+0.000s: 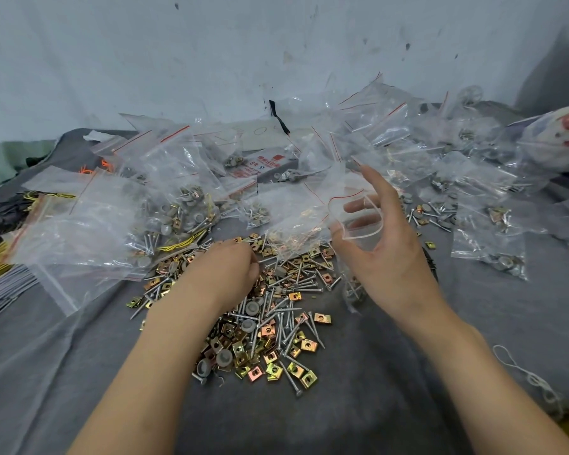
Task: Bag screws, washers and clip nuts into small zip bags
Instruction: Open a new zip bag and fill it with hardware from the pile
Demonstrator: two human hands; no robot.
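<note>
Surface: grey cloth (pixel 391 372) spread over the whole work area, scuffed white wall (pixel 211 44) behind.
Pile (pixel 270 330): loose in the middle of the cloth. Clip nuts (pixel 294 369) nearest, screws (pixel 289 323) and grey washers (pixel 224 357) mixed in.
Handling: tiny, hard, light stuff. Screws are pointy and roll, so pinch them by the shank; nuts are flat, so pick them up by an edge.
Left hand (pixel 234 267): knuckles up, fingers curled down into the far side of the pile. Fingertips are hidden, so can't tell if it's got anything.
Right hand (pixel 385 254): holding the zip bag (pixel 363 232) up over the pile's right edge, fingers spreading the mouth.
Bag: floppy, slippery film, best held at the stiff zip strip.
Filled bags (pixel 473 192): heaped along the back edge.
</note>
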